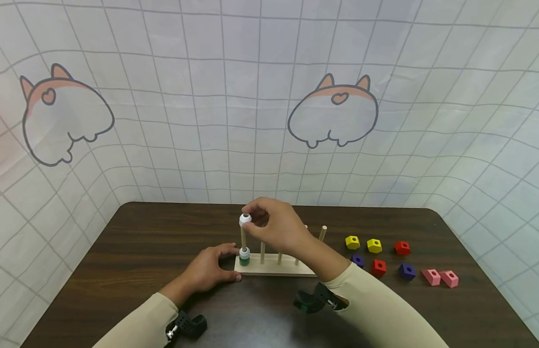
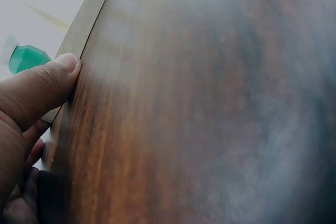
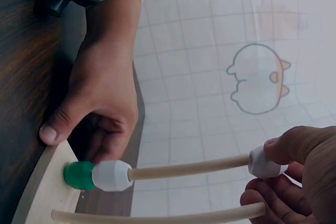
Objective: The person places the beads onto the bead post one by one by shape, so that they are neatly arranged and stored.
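A pale wooden peg board (image 1: 274,267) lies on the table with a row of upright pegs. My left hand (image 1: 207,267) grips its left end, thumb at the front corner and fingers round the far side. On the leftmost peg, a green bead (image 3: 79,176) sits at the bottom with a white bead (image 3: 112,176) on top of it. At the tip of that peg, my right hand (image 1: 278,224) pinches another white bead (image 3: 265,162) between thumb and fingers. The right hand and forearm cover parts of the other pegs in the head view.
Right of the board lie loose blocks with holes: yellow blocks (image 1: 374,246), red blocks (image 1: 402,248), purple blocks (image 1: 407,271) and pink blocks (image 1: 449,278). The dark wooden table (image 1: 134,251) ends at a grid-patterned cloth (image 1: 234,121) behind and at both sides.
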